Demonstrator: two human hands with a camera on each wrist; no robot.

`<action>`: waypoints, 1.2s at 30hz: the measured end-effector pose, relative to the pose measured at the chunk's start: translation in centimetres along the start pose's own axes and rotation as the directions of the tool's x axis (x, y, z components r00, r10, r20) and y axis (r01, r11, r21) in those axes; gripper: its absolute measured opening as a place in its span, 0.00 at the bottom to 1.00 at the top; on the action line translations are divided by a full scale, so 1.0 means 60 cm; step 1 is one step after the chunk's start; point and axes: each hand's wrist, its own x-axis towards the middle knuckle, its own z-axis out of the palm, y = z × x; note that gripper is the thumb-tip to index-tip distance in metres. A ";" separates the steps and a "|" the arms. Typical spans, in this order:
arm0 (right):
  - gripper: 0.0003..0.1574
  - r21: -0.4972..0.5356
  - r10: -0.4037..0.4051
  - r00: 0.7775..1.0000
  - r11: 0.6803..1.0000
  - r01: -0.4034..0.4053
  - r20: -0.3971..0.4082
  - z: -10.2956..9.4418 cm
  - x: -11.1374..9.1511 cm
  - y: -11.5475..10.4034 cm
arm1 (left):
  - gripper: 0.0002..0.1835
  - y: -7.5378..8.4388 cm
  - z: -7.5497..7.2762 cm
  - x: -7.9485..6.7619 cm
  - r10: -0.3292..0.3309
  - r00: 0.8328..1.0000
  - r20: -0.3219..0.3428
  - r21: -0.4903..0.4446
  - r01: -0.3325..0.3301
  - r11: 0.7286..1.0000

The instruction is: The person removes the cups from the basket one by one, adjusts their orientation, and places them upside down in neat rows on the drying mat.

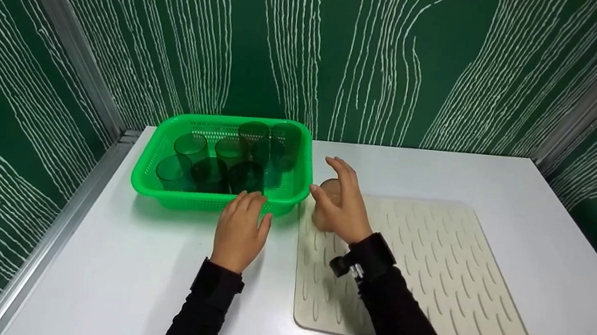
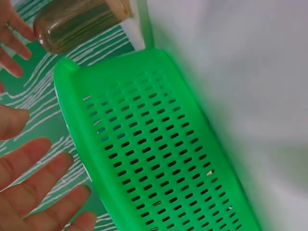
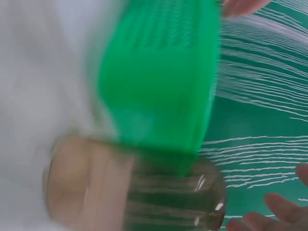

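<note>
Standing upside down near the middle of the head view, a clear glass (image 1: 326, 204) rests on the upper left corner of a cream ribbed mat (image 1: 434, 261), its long axis vertical, its closed base pointing up and its open mouth down on the mat. The right hand (image 1: 342, 203) sits just right of and partly behind the glass, fingers spread and only slightly bent; whether the palm or thumb touches the glass cannot be told from here, and no finger visibly closes round it. In the right wrist view the glass (image 3: 144, 192) fills the lower part of the frame, blurred, with fingertips (image 3: 279, 214) showing apart from it at the lower right. The left hand (image 1: 239, 231) lies left of the glass, at lower centre of the head view, fingers straight and close together, their tips at the near wall of a green perforated basket (image 1: 308, 160); the left wrist view shows these fingers (image 2: 33, 187) relaxed and holding nothing beside the basket wall (image 2: 159, 154). Inside the basket, in the upper left part of the head view, stand several green-tinted glasses (image 1: 209, 160). Basket and mat both rest on a white table (image 1: 553, 196), with the basket touching or just beside the mat's left edge.
</note>
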 end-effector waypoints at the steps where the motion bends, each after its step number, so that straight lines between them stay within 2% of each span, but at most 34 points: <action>1: 0.37 0.034 -0.006 1.000 0.999 0.006 -0.009 0.004 -0.003 -0.003 | 0.16 -0.001 -0.002 0.004 0.005 1.000 -0.003 0.007 -0.005 1.000; 5: 0.39 0.197 -0.011 1.000 0.980 0.007 0.018 0.023 -0.014 -0.014 | 0.16 -0.006 -0.008 0.030 0.032 0.999 -0.010 0.041 -0.032 0.999; 7: 0.41 0.295 -0.009 0.997 0.956 -0.013 0.070 0.035 -0.016 -0.019 | 0.17 -0.010 -0.010 0.047 0.028 1.000 0.010 0.047 -0.028 0.999; 10: 0.42 0.416 0.024 0.989 0.906 -0.084 0.148 0.051 -0.016 -0.025 | 0.18 -0.019 -0.011 0.072 -0.025 0.997 0.079 0.029 0.023 0.999; 15: 0.44 0.507 0.092 0.974 0.842 -0.186 0.205 0.067 -0.009 -0.029 | 0.19 -0.028 -0.011 0.103 -0.123 0.970 0.211 0.041 0.117 0.992; 18: 0.46 0.544 0.131 0.970 0.809 -0.223 0.203 0.072 -0.005 -0.031 | 0.19 -0.029 -0.012 0.112 -0.141 0.954 0.265 0.098 0.119 0.988; 21: 0.41 0.590 0.215 0.958 0.754 -0.288 0.192 0.074 0.000 -0.035 | 0.15 -0.031 -0.013 0.117 -0.154 0.942 0.298 0.155 0.112 0.982; 25: 0.32 0.634 0.372 0.909 0.660 -0.403 0.191 0.075 0.010 -0.036 | 0.06 -0.034 -0.012 0.123 -0.138 0.945 0.296 0.209 0.077 0.975; 28: 0.30 0.643 0.440 0.875 0.615 -0.456 0.200 0.077 0.015 -0.035 | 0.06 -0.037 -0.010 0.123 -0.125 0.952 0.281 0.236 0.058 0.970; 31: 0.30 0.645 0.454 0.867 0.603 -0.469 0.206 0.076 0.018 -0.034 | 0.06 -0.038 -0.008 0.121 -0.131 0.956 0.263 0.219 0.073 0.973; 36: 0.29 0.634 0.445 0.867 0.609 -0.476 0.224 0.074 0.019 -0.033 | 0.08 -0.040 -0.006 0.116 -0.156 0.967 0.201 0.126 0.132 0.983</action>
